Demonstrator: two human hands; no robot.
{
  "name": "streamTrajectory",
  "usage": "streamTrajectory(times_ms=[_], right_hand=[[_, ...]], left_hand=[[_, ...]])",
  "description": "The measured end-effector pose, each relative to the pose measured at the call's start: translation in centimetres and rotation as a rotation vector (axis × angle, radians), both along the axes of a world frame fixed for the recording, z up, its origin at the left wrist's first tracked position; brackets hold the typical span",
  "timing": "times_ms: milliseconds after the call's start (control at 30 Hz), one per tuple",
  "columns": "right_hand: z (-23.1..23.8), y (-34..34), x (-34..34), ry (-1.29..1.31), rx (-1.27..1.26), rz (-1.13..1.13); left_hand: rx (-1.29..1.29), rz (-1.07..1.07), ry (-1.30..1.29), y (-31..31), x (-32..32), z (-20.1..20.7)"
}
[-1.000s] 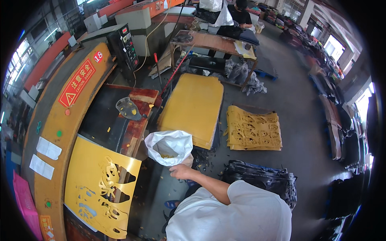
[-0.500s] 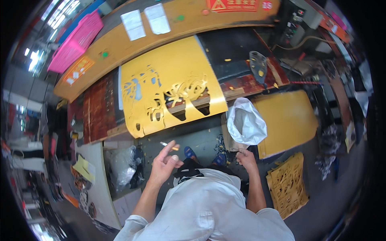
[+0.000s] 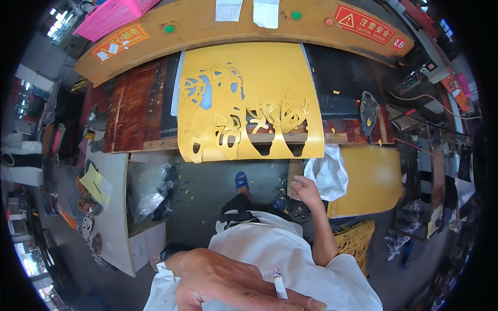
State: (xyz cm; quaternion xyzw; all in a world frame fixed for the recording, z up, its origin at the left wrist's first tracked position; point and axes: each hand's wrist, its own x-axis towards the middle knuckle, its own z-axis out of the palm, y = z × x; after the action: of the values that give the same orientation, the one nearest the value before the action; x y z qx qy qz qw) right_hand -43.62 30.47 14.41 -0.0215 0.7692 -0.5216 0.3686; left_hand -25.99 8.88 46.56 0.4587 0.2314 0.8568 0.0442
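Close up at the lower edge, my left hand is raised with a lit cigarette held between its fingers. My right hand hangs just in front of a crumpled white bag, its fingers curled; whatever they may hold does not show. Ahead lies a large yellow sheet with shoe-part shapes cut through its near half. The sheet's near edge hangs over the front of the red-and-black work table. Some cut pieces still sit within the sheet.
Across the back runs an orange machine beam with papers and buttons. A dark shoe-shaped piece rests on the table's right. Yellow sheets are stacked at right, cut-out sheets below. A pale bench stands left, beside clear plastic.
My left hand has come up toward the head with the cigarette. My right hand stays by the white bag. The view has turned, shifting the table and sheet.
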Motion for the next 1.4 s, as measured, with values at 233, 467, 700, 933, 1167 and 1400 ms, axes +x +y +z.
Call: streamTrajectory(times_ms=[233, 467, 700, 933, 1167, 1400], right_hand=[[1.9, -9.1, -0.4, 0.009, 0.067, 0.108], [4.7, -14.3, -3.0, -0.011, -0.073, -0.09], [6.4, -13.5, -12.1, 0.09, -0.088, -0.493], [5.6, -14.8, -14.8, -0.192, -0.282, -0.696], [8.7, -12.9, -16.6, 0.013, -0.292, -0.596], [5.0, -9.9, -17.2, 0.058, -0.25, -0.69]], left_hand=[[-0.059, -0.271, -0.047, -10.2, -1.9, -0.3], [-0.194, 0.047, 0.124, -19.6, -3.2, -3.4], [-0.388, 0.477, -0.892, -20.7, -5.6, -13.2], [-1.043, 0.797, -0.994, -17.4, -18.2, -22.9], [-1.522, 1.053, -0.65, -16.1, -27.1, -27.1], [-1.334, 0.582, -0.879, -22.0, -23.6, -24.1]])
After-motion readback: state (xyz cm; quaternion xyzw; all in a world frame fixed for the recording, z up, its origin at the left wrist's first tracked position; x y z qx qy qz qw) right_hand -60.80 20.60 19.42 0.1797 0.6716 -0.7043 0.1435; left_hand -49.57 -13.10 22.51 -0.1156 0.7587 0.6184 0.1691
